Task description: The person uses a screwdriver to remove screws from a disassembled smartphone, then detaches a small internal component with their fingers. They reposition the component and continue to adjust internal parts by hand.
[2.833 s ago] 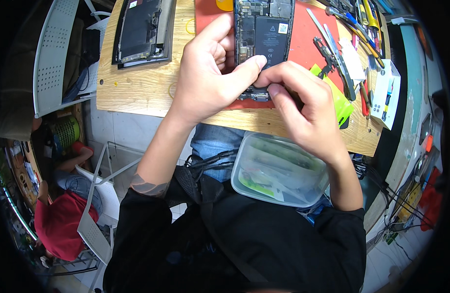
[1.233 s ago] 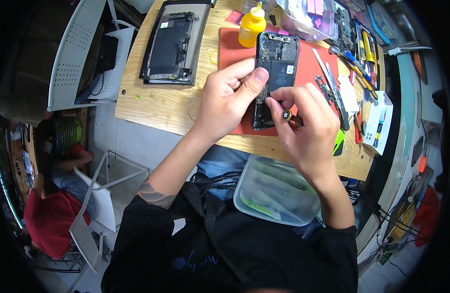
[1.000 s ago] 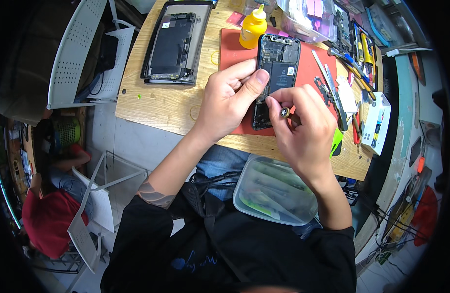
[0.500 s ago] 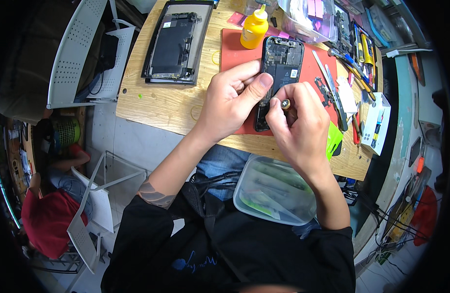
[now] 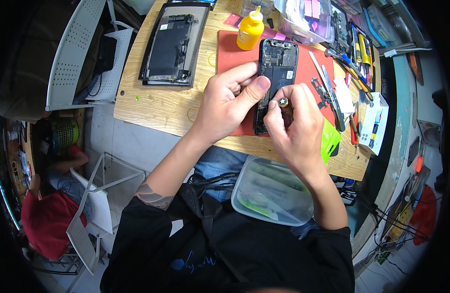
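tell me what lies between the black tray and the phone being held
In the head view: wooden tabletop, a thin yellow rubber band, the red mat and the left hand.

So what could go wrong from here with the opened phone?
The small tool in the right hand might slip and scratch the exposed battery of the opened phone, which the left hand grips.
The yellow bottle stands near the phone's upper left corner, so a bump could perhaps tip it.
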`<state>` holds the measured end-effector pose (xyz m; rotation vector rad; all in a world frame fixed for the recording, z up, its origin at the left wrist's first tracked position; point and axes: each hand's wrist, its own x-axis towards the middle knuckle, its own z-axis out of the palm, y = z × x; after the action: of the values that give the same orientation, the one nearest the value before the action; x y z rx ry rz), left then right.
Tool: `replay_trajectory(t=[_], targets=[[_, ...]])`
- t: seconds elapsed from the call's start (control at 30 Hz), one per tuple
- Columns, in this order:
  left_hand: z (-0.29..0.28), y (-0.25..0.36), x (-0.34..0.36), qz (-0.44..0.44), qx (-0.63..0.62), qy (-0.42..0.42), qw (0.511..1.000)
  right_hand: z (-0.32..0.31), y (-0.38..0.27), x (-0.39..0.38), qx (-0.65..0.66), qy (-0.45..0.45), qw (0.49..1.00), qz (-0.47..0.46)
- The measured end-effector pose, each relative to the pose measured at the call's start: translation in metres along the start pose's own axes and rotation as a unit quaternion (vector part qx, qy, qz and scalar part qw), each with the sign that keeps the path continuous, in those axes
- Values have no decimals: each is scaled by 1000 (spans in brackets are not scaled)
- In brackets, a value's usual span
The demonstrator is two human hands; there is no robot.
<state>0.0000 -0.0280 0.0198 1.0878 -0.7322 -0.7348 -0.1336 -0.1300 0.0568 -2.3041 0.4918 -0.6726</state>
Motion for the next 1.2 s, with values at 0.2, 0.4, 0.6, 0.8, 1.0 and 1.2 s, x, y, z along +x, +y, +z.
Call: replay_trajectory(t=[0.2,0.4,0.6,0.8,1.0,1.2], targets=[[-1,2,1,5,15,2,1000,0,-1,0,-1,6,1000,3],[3,7,-1,-1,-23,-1,1000,0,-2,1,30,4,999,34],[-1,10,1,-5,0,-27,1000,-8,-2,4,58,-3,996,69],[0,11,0,-17,0,-20,1000,-18,-4,8,59,-32,995,78],[1,12,1,-20,-16,-12,1000,-37,-3,-4,11,-72,995,67],[2,11,3,-21,-1,17,1000,-29,-9,-21,15,-78,992,100]])
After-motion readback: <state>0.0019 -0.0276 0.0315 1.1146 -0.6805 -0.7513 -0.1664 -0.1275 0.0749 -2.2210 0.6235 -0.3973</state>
